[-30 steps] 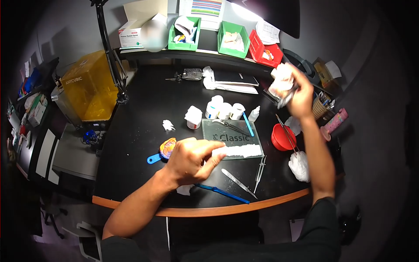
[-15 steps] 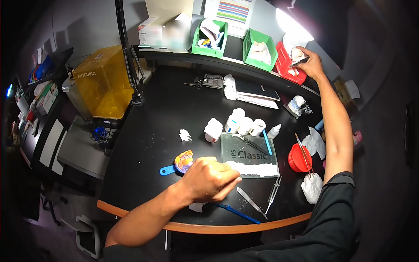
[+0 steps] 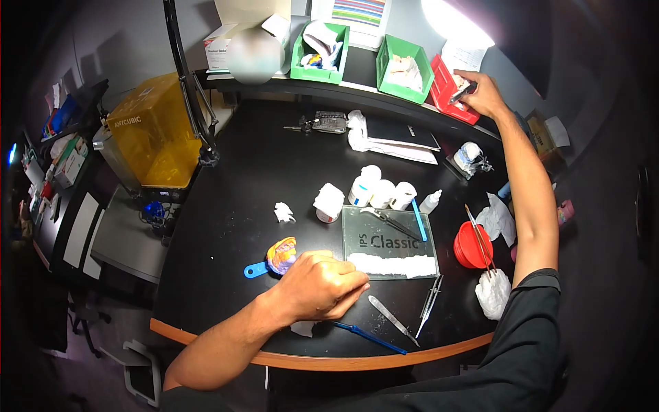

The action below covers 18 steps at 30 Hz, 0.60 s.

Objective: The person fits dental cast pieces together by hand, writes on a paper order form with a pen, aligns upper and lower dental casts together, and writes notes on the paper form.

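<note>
At the upper right, our right hand (image 3: 482, 95) reaches into the red bin (image 3: 438, 86), fingers curled and pinching a dark object (image 3: 464, 92) over pale pieces (image 3: 458, 82). We cannot make out the object's full shape. Beside this bin on the shelf (image 3: 359, 65) stands a green bin (image 3: 403, 89) with pale pieces inside; a second green bin (image 3: 317, 73) is farther left.

Our left hand (image 3: 321, 285) hovers above the surface (image 3: 257, 165), thumb and fingers pressed together; we cannot tell whether anything small is between them. Just beyond it we have the orange and purple impression (image 3: 281, 255) with its blue handle (image 3: 255, 270), and the glass slab (image 3: 371, 225) bearing a white strip (image 3: 391, 266). A blue tool (image 3: 373, 338), a metal knife (image 3: 390, 318) and tweezers (image 3: 430, 305) lie nearer us.

Farther out, white jars (image 3: 381, 193) stand behind the slab, and the red cup (image 3: 472, 247) sits to its right, near a white wad (image 3: 493, 296).
</note>
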Each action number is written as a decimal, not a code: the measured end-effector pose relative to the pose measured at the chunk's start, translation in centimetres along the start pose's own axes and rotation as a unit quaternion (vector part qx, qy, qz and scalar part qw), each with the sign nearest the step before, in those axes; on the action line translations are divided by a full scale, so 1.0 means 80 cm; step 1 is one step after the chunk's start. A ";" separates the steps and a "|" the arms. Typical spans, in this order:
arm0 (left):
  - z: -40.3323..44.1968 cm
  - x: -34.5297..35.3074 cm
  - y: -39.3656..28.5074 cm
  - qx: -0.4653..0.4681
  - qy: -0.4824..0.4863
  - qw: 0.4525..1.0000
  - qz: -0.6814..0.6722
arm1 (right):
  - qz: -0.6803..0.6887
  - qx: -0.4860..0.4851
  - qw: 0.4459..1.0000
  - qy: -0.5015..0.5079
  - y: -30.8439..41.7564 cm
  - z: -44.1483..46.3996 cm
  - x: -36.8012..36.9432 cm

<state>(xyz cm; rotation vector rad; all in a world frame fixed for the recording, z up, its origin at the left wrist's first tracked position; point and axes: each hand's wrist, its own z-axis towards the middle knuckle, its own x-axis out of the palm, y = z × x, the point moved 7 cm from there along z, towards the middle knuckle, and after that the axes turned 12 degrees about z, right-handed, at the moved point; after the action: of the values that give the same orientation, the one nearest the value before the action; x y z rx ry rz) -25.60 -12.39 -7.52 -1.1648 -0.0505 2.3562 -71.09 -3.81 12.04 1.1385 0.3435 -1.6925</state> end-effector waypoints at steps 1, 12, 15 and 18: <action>0.000 -0.001 0.000 0.000 0.004 1.000 0.004 | 0.025 0.022 0.999 0.003 0.003 -0.003 -0.003; 0.004 -0.014 -0.008 0.036 -0.026 0.999 0.024 | 0.064 0.034 0.986 -0.150 -0.037 -0.007 -0.083; 0.002 -0.011 -0.007 0.039 -0.033 0.998 0.022 | 0.111 0.058 0.978 -0.168 0.038 -0.041 -0.086; 0.002 -0.011 -0.008 0.041 -0.038 0.998 0.017 | 0.161 -0.022 0.965 -0.205 0.023 -0.017 -0.067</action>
<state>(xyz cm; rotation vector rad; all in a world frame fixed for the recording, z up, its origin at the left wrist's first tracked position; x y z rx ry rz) -25.04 -12.20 -6.64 -1.0444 0.0389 2.4084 -68.69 -0.53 16.24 0.7375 -0.0625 -1.5704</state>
